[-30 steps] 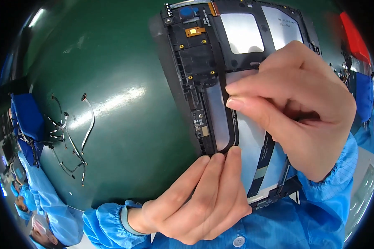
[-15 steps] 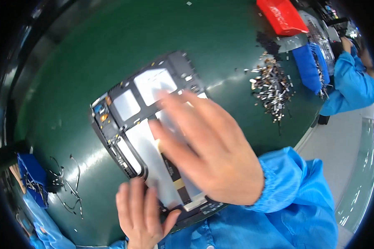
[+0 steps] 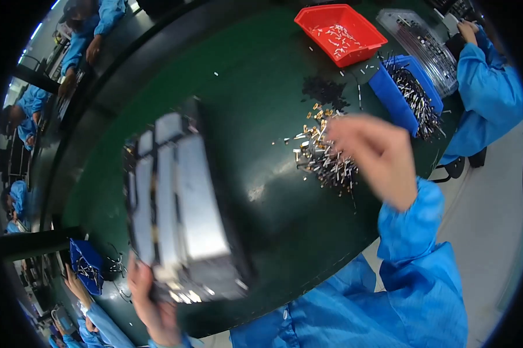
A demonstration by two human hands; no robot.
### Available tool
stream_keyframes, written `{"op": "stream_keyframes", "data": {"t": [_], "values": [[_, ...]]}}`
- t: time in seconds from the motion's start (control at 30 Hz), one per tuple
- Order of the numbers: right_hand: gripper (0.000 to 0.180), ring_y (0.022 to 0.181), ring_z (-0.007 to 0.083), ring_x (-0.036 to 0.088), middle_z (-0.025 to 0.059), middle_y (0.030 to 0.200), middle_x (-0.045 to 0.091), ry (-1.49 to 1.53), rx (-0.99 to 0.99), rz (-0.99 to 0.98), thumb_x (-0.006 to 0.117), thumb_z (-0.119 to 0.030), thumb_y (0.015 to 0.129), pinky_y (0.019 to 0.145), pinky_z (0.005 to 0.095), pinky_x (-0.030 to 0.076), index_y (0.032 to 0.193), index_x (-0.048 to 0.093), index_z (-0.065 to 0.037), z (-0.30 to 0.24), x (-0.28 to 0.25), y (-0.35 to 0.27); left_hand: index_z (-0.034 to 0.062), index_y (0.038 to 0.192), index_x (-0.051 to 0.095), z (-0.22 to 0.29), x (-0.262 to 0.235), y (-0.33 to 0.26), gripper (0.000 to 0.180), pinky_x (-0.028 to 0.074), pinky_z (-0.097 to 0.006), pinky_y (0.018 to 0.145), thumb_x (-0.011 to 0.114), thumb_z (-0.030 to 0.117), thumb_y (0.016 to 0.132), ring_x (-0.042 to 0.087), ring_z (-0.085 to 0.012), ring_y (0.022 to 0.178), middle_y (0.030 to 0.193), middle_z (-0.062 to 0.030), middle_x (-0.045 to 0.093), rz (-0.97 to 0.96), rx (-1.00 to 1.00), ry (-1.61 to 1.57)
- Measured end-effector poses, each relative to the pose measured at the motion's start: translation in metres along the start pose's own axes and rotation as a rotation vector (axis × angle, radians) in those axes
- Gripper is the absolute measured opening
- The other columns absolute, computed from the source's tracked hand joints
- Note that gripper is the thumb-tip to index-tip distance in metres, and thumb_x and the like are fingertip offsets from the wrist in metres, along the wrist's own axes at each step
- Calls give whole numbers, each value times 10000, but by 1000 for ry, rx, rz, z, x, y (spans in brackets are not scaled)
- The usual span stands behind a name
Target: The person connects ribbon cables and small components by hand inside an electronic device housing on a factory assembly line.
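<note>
My left hand point(image 3: 150, 296) grips the lower left corner of an opened tablet-like device point(image 3: 200, 200), thumb and fingers closed on its edge. The device has a black frame with flat silver panels; it is tilted and blurred by motion. My right hand point(image 3: 377, 153) is over a pile of small metallic and black parts point(image 3: 325, 165) on the green table. Its fingers are bent together in a pinch, smeared by motion, and whatever may be between them cannot be made out.
A red bin point(image 3: 345, 55) with small white pieces, a blue bin point(image 3: 409, 95) full of thin dark parts and a clear tray point(image 3: 429, 52) stand far right. Cables point(image 3: 117, 267) lie near another blue bin point(image 3: 86, 261) at left. Other people in blue sleeves point(image 3: 487, 87) work around the table.
My right hand has moved from above the device to the pile at the right. My left hand has closed on the device, which has turned more upright and tilted. The view has shifted.
</note>
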State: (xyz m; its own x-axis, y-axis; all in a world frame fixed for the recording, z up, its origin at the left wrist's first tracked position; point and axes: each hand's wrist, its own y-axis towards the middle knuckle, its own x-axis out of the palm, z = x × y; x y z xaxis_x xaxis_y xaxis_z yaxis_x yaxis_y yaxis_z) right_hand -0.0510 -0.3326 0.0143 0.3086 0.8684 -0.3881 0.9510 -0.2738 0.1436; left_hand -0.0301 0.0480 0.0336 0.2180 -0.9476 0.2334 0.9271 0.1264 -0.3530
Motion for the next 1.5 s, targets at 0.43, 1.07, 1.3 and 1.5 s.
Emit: {"op": "stream_keyframes", "data": {"t": [0.43,1.07,1.3,1.5], "values": [[122,663,240,643,126,774,633,-424,22,268,711,28,764,609,330,519,883,688,12,60,-23,13,-10,1038,629,39,-55,320,187,544,-372,855,653,130,917,673,-241,939,1040,-138,683,-71,142,-94],[154,622,84,587,24,773,624,-137,331,434,636,-22,887,566,247,489,1040,650,-4,42,-41,-11,-31,1429,366,63,-75,382,717,481,-354,957,751,175,860,590,-266,1143,1297,-205,558,119,349,402],[272,720,139,667,63,853,628,658,465,-113,649,12,886,623,270,574,1139,551,-10,-5,30,-44,8,1274,559,59,-5,238,340,398,-313,1015,574,81,943,522,-187,1216,1312,-109,571,-97,959,873],[299,679,249,672,162,938,677,-60,131,59,739,-112,816,632,347,541,1089,658,-21,-2,60,-26,28,1068,638,-4,85,52,299,414,-445,1000,602,-24,776,540,-362,1174,1230,-178,592,-452,1049,1321]]}}
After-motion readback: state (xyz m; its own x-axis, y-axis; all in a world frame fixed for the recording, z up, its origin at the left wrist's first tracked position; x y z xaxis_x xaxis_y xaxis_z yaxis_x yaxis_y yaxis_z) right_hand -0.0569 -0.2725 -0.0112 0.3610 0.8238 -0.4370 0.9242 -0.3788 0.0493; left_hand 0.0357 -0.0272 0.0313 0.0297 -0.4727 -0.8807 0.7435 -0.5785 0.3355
